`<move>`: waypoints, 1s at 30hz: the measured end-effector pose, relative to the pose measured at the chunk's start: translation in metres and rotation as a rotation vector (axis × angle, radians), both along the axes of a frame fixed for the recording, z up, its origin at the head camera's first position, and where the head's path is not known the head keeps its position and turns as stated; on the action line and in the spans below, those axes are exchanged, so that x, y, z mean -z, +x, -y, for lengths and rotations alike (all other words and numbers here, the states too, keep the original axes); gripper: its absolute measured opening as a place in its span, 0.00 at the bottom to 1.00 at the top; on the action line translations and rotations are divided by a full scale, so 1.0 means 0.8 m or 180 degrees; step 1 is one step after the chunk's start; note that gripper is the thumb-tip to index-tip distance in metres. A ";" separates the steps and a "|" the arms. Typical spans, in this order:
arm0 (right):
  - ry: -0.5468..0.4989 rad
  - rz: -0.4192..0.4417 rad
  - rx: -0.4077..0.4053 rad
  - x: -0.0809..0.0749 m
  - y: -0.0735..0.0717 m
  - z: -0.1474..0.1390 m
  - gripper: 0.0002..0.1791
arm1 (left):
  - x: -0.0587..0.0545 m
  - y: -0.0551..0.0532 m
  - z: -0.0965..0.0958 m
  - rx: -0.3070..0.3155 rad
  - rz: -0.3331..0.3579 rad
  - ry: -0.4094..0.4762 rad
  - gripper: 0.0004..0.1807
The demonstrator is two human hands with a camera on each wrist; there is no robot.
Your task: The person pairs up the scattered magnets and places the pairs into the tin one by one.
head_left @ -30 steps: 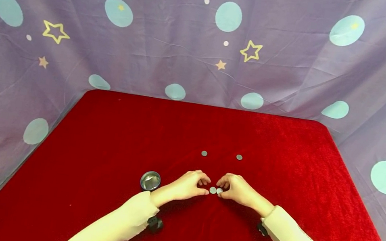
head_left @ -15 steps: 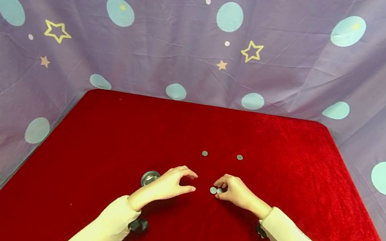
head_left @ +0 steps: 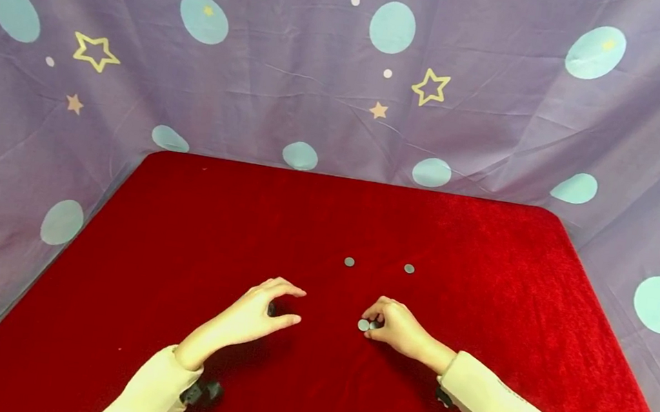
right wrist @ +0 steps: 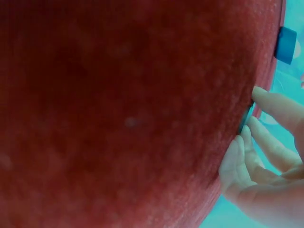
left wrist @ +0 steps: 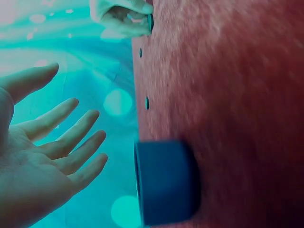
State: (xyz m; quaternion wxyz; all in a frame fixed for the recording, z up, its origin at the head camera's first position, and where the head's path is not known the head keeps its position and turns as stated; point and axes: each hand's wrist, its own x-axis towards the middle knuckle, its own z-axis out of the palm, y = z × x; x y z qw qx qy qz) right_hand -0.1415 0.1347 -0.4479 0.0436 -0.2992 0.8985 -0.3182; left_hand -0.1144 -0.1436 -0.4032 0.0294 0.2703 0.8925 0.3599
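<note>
In the head view my left hand [head_left: 246, 317] hovers with thumb and fingers spread apart, nothing between them. It covers most of a small round metal bowl [left wrist: 164, 185], which the left wrist view shows on the cloth beyond the fingers. My right hand [head_left: 404, 330] rests low at the middle of the table, thumb and fingertips curled round two small, flat, coin-like grey discs. The left disc [head_left: 364, 324] shows nearly whole; the other disc [head_left: 375, 325] is partly behind the fingers. The right wrist view shows a disc [right wrist: 246, 118] edge-on between the fingertips.
Two more grey discs lie farther back, a left one [head_left: 350, 262] and a right one [head_left: 409, 269]. A red velvety cloth [head_left: 240, 222] covers the table. A purple patterned curtain [head_left: 270, 87] encloses its back and sides.
My left hand has moved away leftward from the two discs and now hides the bowl. My right hand has shifted slightly left, fingertips now around both discs. The discs stay in place.
</note>
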 end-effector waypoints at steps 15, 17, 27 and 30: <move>-0.0085 -0.0027 0.0003 0.003 0.000 0.001 0.06 | 0.015 0.005 0.056 -0.0430 -0.0112 0.0184 0.23; -0.0047 -0.0049 -0.0005 0.004 -0.001 0.001 0.06 | 0.018 0.005 0.062 -0.0464 -0.0154 0.0161 0.24; 0.0108 -0.0042 -0.0011 -0.002 0.000 0.003 0.05 | 0.028 0.008 0.081 -0.0484 0.0073 0.0141 0.28; 0.0086 0.0023 -0.0011 -0.003 0.000 0.004 0.05 | 0.029 0.009 0.084 -0.0437 0.0214 0.0223 0.29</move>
